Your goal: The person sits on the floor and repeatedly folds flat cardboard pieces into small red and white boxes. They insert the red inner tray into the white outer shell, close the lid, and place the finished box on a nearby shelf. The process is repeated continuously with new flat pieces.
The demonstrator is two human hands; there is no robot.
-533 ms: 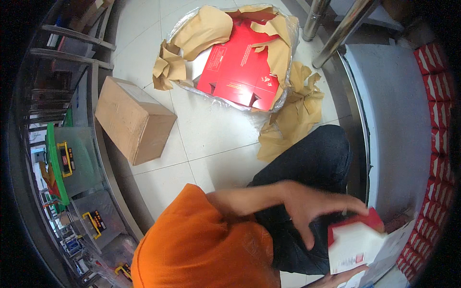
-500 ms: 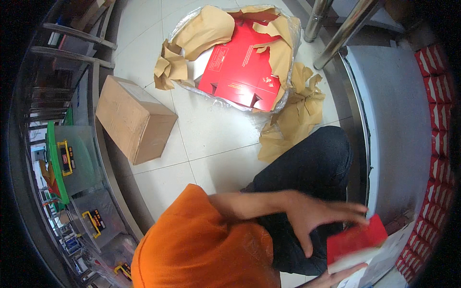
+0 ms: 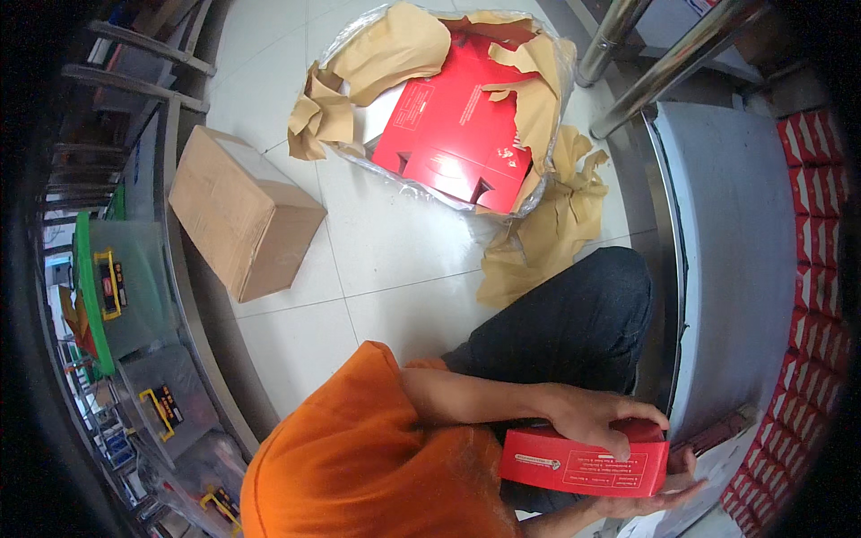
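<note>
A red carton (image 3: pixel 574 464) with pale print on its side lies across my lap at the lower right, between my two hands. My left hand (image 3: pixel 596 421) grips it from above, thumb and fingers bent over its upper edge. From below, my right hand (image 3: pixel 671 491) supports the carton's right end, its fingers curled round that corner. Farther ahead on the floor, flat red cartons (image 3: pixel 448 125) lie inside a clear plastic wrap (image 3: pixel 421 191) with torn brown paper (image 3: pixel 395 49) around them.
A closed brown cardboard box (image 3: pixel 247 215) stands on the tiles to the left. Clear bins (image 3: pixel 134 278) with yellow handles line the left edge. At right are metal posts (image 3: pixel 673 67), a pale bench-like surface (image 3: pixel 735 233) and stacked red-and-white cartons (image 3: pixel 816 260). Loose brown paper (image 3: pixel 547 224) lies near my knee.
My left hand, spread and apart from the carton before, has closed on its top. The carton has shifted left and turned so that its long printed side shows.
</note>
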